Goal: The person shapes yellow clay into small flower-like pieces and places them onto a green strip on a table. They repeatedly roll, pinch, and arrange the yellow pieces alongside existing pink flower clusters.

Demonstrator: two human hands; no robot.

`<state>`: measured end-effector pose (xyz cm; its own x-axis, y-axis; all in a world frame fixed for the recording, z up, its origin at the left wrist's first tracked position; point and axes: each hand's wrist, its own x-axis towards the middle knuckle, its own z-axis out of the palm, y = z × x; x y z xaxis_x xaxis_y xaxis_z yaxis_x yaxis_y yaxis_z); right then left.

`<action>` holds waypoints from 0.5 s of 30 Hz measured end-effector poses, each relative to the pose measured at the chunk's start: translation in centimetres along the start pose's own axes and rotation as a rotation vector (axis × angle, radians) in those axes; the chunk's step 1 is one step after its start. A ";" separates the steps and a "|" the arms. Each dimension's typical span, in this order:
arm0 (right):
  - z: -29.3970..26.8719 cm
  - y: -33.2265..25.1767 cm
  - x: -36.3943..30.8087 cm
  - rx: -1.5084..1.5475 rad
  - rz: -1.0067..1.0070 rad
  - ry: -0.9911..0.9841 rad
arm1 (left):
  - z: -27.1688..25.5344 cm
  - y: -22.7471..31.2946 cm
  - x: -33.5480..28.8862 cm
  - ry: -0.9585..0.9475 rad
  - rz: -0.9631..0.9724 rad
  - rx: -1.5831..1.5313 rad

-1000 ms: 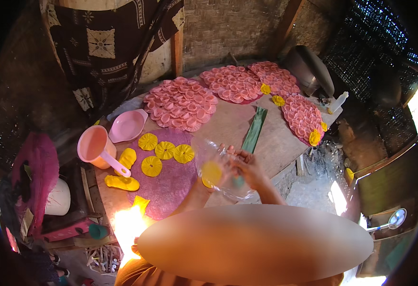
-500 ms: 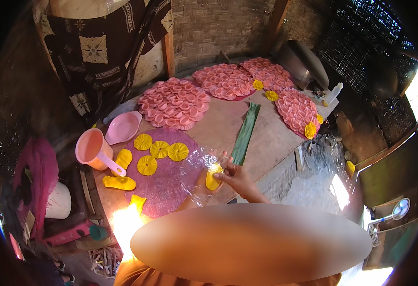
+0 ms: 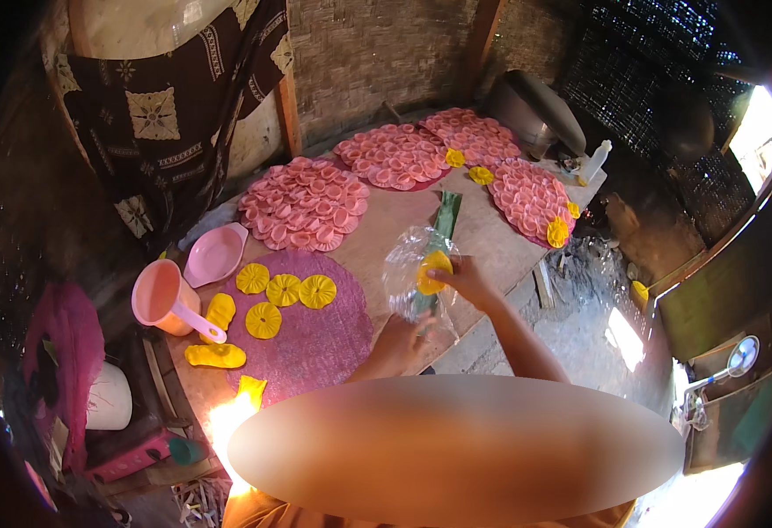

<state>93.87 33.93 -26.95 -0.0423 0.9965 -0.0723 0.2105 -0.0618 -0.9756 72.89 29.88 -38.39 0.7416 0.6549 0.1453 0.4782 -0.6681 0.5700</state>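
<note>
My right hand (image 3: 465, 280) pinches a flat yellow dough disc (image 3: 434, 268) that lies on a clear plastic sheet (image 3: 408, 273) over the wooden table (image 3: 491, 238). My left hand (image 3: 401, 343) holds the near edge of that plastic sheet. A folded green leaf strip (image 3: 446, 216) runs under the sheet toward the back. To the left, a round purple woven mat (image 3: 315, 339) carries several yellow fluted discs (image 3: 284, 289).
Three round trays of pink fluted discs (image 3: 302, 204) (image 3: 395, 154) (image 3: 526, 194) fill the back of the table, with a few yellow ones among them. A pink scoop cup (image 3: 164, 299), a pink bowl (image 3: 214, 255) and yellow dough lumps (image 3: 214, 355) sit at the left. A patterned cloth (image 3: 157, 106) hangs behind.
My right hand has lifted the yellow disc with the plastic sheet up off the table, and my left hand has come in to hold the sheet's near edge.
</note>
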 end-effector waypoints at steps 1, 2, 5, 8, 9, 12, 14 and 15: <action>-0.7 1.6 1.1 -0.123 0.085 -0.007 | -0.1 1.2 0.2 -0.049 0.037 0.068; -1.3 3.0 2.2 -0.254 0.172 -0.003 | -0.3 2.1 0.7 -0.092 0.076 0.138; -1.9 6.1 4.0 -0.469 0.238 0.038 | -0.6 4.1 1.1 -0.009 0.028 0.032; -1.4 7.0 3.8 -0.659 0.182 0.026 | -0.5 5.1 1.6 0.040 -0.014 -0.053; -1.2 6.9 3.5 -0.773 0.159 0.002 | -0.4 5.3 1.6 0.052 -0.015 -0.051; -0.7 6.5 2.6 -0.902 0.038 -0.012 | -0.4 5.6 1.7 0.043 -0.004 0.053; -0.6 6.4 2.1 -0.959 0.000 -0.012 | -0.6 5.6 1.8 0.032 0.008 0.122; -0.6 6.4 1.9 -1.006 0.013 -0.018 | -0.7 5.6 1.9 0.028 0.013 0.139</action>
<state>95.70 35.51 -33.23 -0.0475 0.9946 -0.0927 0.9379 0.0125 -0.3466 76.71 27.60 -34.37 0.7359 0.6540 0.1753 0.5307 -0.7179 0.4506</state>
